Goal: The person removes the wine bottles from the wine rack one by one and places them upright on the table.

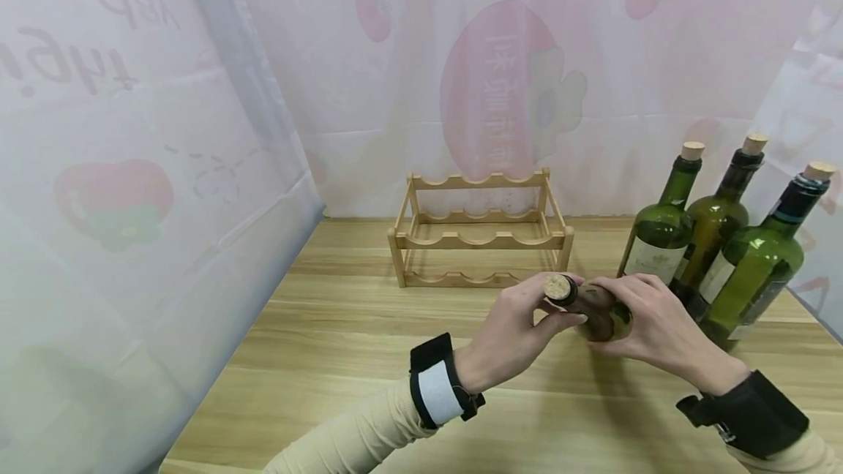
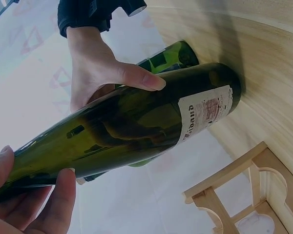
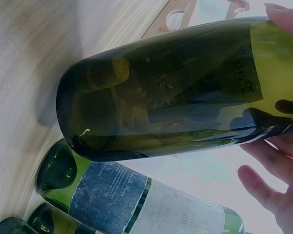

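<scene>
Both hands hold a green glass wine bottle (image 1: 596,317) over the table, its cork (image 1: 558,287) pointing up toward the head camera. My left hand (image 1: 510,328) grips the neck, thumb on the near side. Around the bottle's upper body curls my right hand (image 1: 658,320). In the left wrist view the bottle (image 2: 132,131) shows a white label (image 2: 205,112) near its base, close over the wood. A pale, cork-like shape (image 3: 107,73) shows through the glass in the right wrist view. Behind the hands stands a wooden wine rack (image 1: 487,242) with scalloped rails.
At the right stand three more corked wine bottles: one with a white label (image 1: 655,258), a darker one behind (image 1: 718,211), and a green one (image 1: 757,262) closest to my right arm. A printed curtain (image 1: 382,93) hangs behind the wooden table (image 1: 342,342).
</scene>
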The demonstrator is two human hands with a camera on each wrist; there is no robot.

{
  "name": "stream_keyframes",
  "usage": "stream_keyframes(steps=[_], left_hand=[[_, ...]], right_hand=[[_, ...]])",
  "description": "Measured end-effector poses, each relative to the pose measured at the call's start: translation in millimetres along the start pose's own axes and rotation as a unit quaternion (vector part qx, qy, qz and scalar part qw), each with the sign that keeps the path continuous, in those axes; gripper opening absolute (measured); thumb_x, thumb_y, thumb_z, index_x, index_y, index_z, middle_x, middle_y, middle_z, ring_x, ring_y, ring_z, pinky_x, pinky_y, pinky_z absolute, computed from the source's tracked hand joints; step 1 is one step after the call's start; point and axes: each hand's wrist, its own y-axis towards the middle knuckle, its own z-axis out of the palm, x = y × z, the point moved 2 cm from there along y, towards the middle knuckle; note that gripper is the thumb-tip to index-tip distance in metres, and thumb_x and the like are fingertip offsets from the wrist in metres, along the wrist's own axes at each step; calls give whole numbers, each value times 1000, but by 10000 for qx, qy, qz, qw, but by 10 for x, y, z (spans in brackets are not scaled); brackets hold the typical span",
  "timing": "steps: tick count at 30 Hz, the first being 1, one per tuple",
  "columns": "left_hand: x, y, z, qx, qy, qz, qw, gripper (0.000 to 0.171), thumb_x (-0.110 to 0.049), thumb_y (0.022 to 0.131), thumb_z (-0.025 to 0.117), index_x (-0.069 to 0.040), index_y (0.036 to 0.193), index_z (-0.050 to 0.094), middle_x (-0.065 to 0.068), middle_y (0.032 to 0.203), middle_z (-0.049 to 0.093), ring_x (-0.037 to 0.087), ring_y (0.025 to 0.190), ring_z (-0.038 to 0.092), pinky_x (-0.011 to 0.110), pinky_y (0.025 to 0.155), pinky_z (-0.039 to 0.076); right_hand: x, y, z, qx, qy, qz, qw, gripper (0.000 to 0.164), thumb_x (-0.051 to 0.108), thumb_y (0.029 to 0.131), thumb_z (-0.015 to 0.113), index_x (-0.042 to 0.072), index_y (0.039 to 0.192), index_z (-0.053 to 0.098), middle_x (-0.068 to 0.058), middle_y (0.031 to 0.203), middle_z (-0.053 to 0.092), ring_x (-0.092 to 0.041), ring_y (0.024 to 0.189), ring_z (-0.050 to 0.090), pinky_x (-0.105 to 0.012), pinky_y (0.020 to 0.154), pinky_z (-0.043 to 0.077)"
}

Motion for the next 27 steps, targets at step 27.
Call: stream_keyframes(steps=[27], left_hand=[[19,137,27,59,-21,4,10000,31,-9,87,70,-3,116,59,8,111,67,9,99,65,5,79,48]], right_hand=[[-60,-18,-115,56,72,98,9999,84,69,64,75,3,114,65,-11,98,71,-25,90,62,-38,88,37]])
